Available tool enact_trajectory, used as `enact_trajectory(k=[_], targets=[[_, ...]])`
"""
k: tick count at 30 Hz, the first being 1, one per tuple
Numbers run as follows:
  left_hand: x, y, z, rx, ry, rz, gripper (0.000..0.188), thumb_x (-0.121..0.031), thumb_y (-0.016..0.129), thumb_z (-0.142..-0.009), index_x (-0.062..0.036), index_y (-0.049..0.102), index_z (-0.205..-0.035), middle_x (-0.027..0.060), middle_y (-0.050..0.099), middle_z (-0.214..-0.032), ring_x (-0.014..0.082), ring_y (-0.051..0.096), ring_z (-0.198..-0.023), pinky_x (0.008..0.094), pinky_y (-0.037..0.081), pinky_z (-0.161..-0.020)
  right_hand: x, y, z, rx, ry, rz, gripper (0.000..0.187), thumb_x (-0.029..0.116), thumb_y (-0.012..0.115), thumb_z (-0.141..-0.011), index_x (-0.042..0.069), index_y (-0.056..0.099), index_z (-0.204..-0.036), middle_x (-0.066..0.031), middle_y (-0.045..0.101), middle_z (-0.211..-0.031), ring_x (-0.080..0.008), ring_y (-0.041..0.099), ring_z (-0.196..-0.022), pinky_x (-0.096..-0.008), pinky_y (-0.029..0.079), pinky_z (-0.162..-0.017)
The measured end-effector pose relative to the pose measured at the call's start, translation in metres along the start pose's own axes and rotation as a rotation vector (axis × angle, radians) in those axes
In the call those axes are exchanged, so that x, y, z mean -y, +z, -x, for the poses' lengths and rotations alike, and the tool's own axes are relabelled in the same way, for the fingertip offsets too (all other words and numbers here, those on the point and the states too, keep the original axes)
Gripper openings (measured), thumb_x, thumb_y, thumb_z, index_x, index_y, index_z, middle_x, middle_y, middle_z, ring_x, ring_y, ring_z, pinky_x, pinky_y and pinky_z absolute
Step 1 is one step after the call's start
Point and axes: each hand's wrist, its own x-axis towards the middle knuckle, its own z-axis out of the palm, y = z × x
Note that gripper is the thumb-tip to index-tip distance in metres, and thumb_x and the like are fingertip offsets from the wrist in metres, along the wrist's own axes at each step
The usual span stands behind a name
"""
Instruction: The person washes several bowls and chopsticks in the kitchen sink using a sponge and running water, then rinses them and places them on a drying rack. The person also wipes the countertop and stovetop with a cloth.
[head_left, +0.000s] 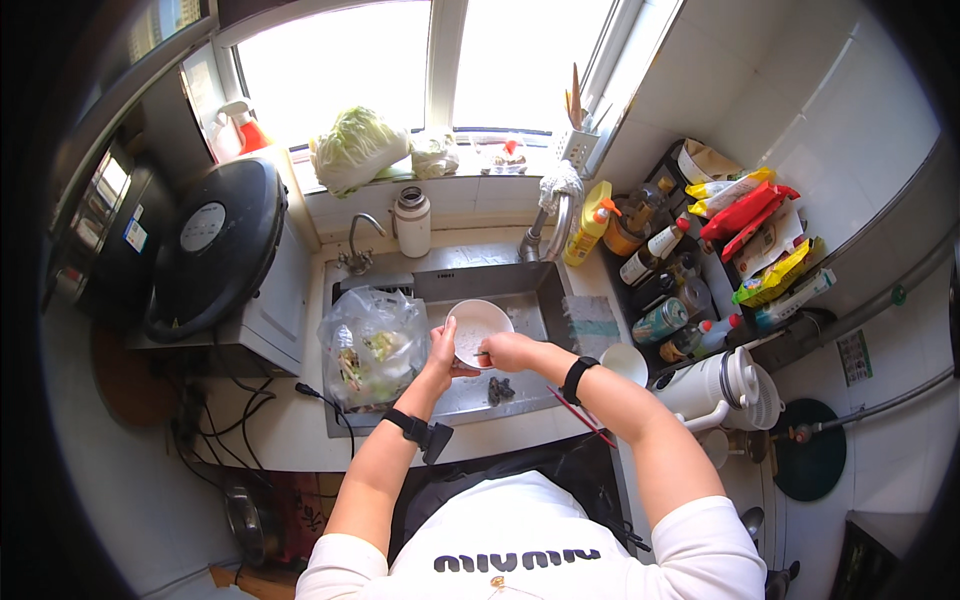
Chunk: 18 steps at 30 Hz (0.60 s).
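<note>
Over the metal sink (pixel 535 300) I hold a white bowl (pixel 482 322) tilted so that its pale inside shows. My left hand (pixel 441 349) is closed on the bowl's left side, with fingers reaching under it. My right hand (pixel 511 350) is closed at the bowl's right rim, around something small and dark whose kind I cannot make out. What lies in the bowl is too pale to tell. A dark, wet-looking clump (pixel 500 390) rests on the sink below my hands. Left of the bowl sits a clear plastic bag (pixel 372 350) with greenish scraps inside.
A curved faucet (pixel 563 218) and a white flask (pixel 411 222) stand behind the sink. Bottles (pixel 652 255) and food packets (pixel 748 212) crowd the right. Another white bowl (pixel 625 364) and red sticks (pixel 583 414) lie right of the sink. A cabbage (pixel 358 150) sits on the windowsill.
</note>
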Motion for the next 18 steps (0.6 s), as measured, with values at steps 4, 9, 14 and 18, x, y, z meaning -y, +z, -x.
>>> enact_trajectory(k=[4, 9, 14, 18], targets=[[0.003, 0.003, 0.001, 0.038, -0.024, -0.037, 0.055, -0.060, 0.044, -0.088, -0.0172, 0.028, -0.118, 0.0122, 0.050, -0.108, 0.0299, 0.063, -0.077, 0.0481, 0.058, -0.052, -0.001, -0.004, 0.004, -0.048, -0.082, 0.606, 0.017, 0.010, 0.062, -0.075, 0.005, 0.068, -0.090, -0.0126, 0.068, -0.091, -0.0305, 0.065, -0.084, -0.0398, 0.052, -0.076], [0.006, 0.004, -0.005, 0.008, -0.060, -0.083, 0.057, -0.062, 0.042, -0.088, -0.0171, 0.027, -0.120, 0.0133, 0.045, -0.117, 0.0327, 0.064, -0.083, 0.0475, 0.058, -0.052, 0.005, 0.003, -0.009, 0.080, 0.013, 0.261, 0.019, 0.017, 0.057, -0.079, 0.004, 0.070, -0.085, -0.0169, 0.067, -0.088, -0.0332, 0.065, -0.083, -0.0428, 0.050, -0.072], [0.019, 0.009, -0.008, -0.029, -0.052, -0.007, 0.057, -0.061, 0.045, -0.086, -0.0177, 0.029, -0.120, 0.0136, 0.043, -0.116, 0.0346, 0.058, -0.093, 0.0509, 0.057, -0.050, 0.012, 0.005, -0.020, 0.007, 0.060, -0.078, 0.027, 0.023, 0.055, -0.080, 0.002, 0.071, -0.082, -0.0212, 0.067, -0.087, -0.0358, 0.064, -0.081, -0.0434, 0.048, -0.073], [0.022, 0.009, -0.007, -0.028, -0.029, 0.024, 0.056, -0.060, 0.047, -0.086, -0.0177, 0.029, -0.118, 0.0120, 0.042, -0.116, 0.0357, 0.058, -0.089, 0.0517, 0.057, -0.049, 0.016, 0.005, -0.014, 0.053, 0.058, 0.045, 0.023, 0.020, 0.058, -0.078, 0.003, 0.071, -0.086, -0.0186, 0.068, -0.089, -0.0336, 0.065, -0.083, -0.0416, 0.050, -0.073]])
